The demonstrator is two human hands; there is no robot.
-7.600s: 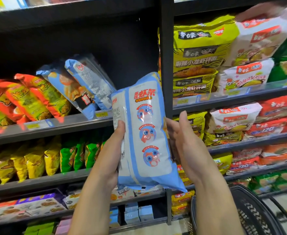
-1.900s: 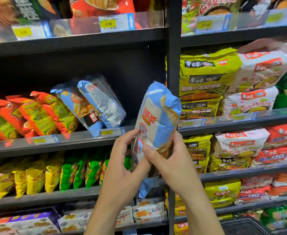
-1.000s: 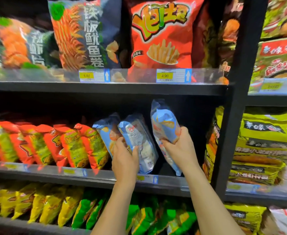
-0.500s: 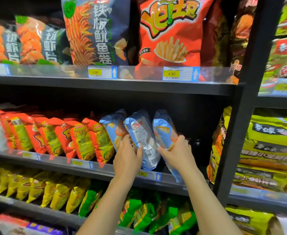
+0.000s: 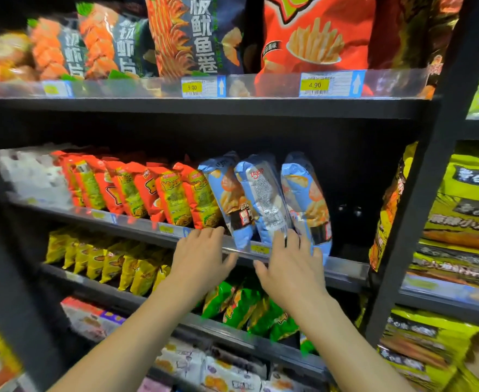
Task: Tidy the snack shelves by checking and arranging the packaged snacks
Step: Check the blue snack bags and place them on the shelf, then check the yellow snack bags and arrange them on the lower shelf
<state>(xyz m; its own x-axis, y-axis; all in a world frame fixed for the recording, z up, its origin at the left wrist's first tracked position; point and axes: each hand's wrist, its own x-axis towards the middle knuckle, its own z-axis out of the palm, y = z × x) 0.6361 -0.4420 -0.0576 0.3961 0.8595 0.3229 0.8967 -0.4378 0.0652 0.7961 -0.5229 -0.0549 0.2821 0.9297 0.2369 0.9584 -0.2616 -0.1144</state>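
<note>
Three blue bags [image 5: 263,196] stand leaning left on the middle shelf [image 5: 345,268], just right of the orange bags [image 5: 176,193]. My right hand [image 5: 289,267] is flat and holds nothing, fingertips touching the feet of the two rightmost bags. My left hand [image 5: 201,258], also spread and empty, rests at the rail. I'd nudge the bases back evenly and gently, so none topples into the gap beside them.

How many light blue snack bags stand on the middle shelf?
3: the left bag beside the orange bags, the middle bag, and the right bag. Others may be hidden behind them.
</note>
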